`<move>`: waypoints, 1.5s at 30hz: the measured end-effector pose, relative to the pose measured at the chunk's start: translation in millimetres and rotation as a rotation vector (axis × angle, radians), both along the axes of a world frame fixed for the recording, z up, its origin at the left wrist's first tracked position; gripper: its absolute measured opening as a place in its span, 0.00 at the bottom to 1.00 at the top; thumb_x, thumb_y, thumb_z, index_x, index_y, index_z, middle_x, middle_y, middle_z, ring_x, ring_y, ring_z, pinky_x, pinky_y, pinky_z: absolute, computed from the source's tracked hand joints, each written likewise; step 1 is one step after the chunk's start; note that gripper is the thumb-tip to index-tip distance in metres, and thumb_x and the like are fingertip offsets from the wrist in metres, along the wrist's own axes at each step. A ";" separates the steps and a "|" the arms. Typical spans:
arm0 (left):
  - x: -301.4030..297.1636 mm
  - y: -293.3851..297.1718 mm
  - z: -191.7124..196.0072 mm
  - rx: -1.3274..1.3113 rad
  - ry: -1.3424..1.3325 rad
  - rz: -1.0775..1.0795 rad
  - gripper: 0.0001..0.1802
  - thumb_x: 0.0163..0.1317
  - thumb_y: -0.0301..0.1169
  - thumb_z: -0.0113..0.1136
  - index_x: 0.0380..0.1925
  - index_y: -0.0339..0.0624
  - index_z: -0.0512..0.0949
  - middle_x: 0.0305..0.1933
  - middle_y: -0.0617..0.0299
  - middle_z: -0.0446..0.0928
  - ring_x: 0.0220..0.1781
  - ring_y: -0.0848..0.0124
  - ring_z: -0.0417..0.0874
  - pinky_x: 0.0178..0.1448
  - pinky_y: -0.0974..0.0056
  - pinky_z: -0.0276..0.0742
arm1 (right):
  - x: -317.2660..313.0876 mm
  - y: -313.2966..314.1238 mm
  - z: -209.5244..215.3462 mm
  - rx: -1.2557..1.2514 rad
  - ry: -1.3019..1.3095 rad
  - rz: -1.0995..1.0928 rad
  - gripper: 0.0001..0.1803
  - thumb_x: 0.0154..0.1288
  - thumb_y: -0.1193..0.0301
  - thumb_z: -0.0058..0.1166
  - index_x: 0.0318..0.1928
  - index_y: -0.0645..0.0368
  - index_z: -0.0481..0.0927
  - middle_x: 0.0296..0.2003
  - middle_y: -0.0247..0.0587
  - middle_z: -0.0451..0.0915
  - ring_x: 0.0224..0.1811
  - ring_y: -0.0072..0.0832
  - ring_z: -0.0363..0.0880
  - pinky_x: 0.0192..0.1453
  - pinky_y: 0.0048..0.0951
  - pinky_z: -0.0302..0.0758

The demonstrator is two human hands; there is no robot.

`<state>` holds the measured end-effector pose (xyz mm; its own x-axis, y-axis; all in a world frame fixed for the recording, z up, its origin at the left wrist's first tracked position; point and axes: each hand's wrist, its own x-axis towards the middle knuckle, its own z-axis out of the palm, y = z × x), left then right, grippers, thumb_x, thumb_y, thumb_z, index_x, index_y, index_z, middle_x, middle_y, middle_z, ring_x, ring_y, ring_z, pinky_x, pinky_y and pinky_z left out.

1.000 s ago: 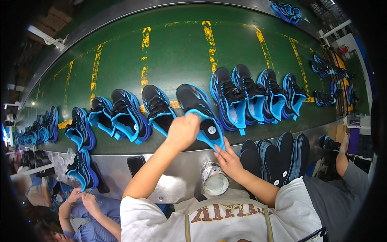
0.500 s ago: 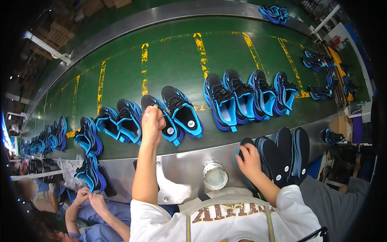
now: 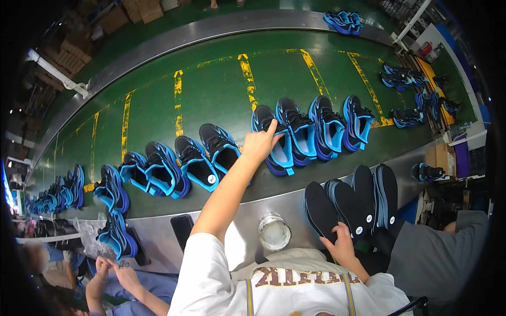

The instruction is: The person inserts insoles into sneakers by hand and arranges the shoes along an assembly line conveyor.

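Note:
My left hand [image 3: 261, 143] reaches over the bench to a black and blue sneaker [image 3: 283, 152]. Its index finger lies stretched out at the tongue and laces, with the thumb apart. At the bench's near edge, my right hand [image 3: 342, 246] has its thumb and fingers around the heel end of a black insole [image 3: 319, 208], the leftmost of several. More black insoles [image 3: 362, 192] with blue edges are stacked beside it; some bear round white stickers. Three more sneakers [image 3: 328, 129] with pale insides stand right of the touched one. Sneakers [image 3: 196, 163] to the left have dark insides.
A can [image 3: 274, 231] with white contents and a crusted rim stands on the metal edge [image 3: 237, 210]. Left of it lies a black phone-like slab [image 3: 182, 230]. A co-worker's hands [image 3: 113, 271] are near a sneaker [image 3: 117, 237] at left. Another person's grey-clothed leg [image 3: 448, 258] is at right.
My left hand has moved right, from the left sneakers to the tongue of one in the right group. My right hand has slid nearer to me, to the insole's heel end. The view has shifted slightly.

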<state>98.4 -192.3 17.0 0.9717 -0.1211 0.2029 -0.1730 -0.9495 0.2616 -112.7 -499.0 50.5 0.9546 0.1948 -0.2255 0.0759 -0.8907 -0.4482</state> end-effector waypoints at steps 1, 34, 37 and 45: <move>4.7 1.4 5.8 -0.064 0.079 -0.014 0.24 0.55 0.48 0.46 0.46 0.42 0.66 0.16 0.52 0.73 0.18 0.55 0.75 0.22 0.58 0.71 | 7.1 2.2 14.6 0.077 -0.034 -0.022 0.26 0.42 0.65 0.61 0.42 0.62 0.68 0.48 0.56 0.63 0.48 0.49 0.63 0.51 0.38 0.63; -16.5 8.8 -4.1 -1.144 0.280 0.382 0.29 0.48 0.49 0.57 0.32 0.26 0.73 0.20 0.62 0.71 0.23 0.79 0.68 0.26 0.74 0.64 | 218.6 149.9 6.2 -0.084 0.165 0.682 0.08 0.43 0.66 0.49 0.20 0.58 0.76 0.22 0.46 0.75 0.32 0.39 0.72 0.37 0.37 0.70; -15.4 9.0 -7.9 -1.107 0.290 0.349 0.27 0.51 0.49 0.54 0.30 0.29 0.74 0.18 0.63 0.70 0.22 0.79 0.67 0.26 0.72 0.63 | 217.4 145.5 -15.3 -0.077 0.072 0.770 0.07 0.45 0.70 0.47 0.19 0.60 0.75 0.23 0.47 0.72 0.33 0.39 0.71 0.38 0.37 0.70; -12.0 1.3 -17.4 -0.987 0.266 0.342 0.23 0.57 0.47 0.48 0.29 0.32 0.73 0.14 0.62 0.67 0.19 0.78 0.65 0.24 0.70 0.62 | 217.9 169.4 -56.4 -0.217 -0.178 0.795 0.07 0.48 0.72 0.45 0.25 0.62 0.75 0.33 0.47 0.69 0.39 0.36 0.69 0.40 0.31 0.71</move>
<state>86.4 -191.0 -0.3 0.9502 0.2670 -0.1608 0.2375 -0.2857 0.9284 105.3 -329.5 -5.9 0.5768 0.7935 -0.1943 0.7700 -0.6075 -0.1950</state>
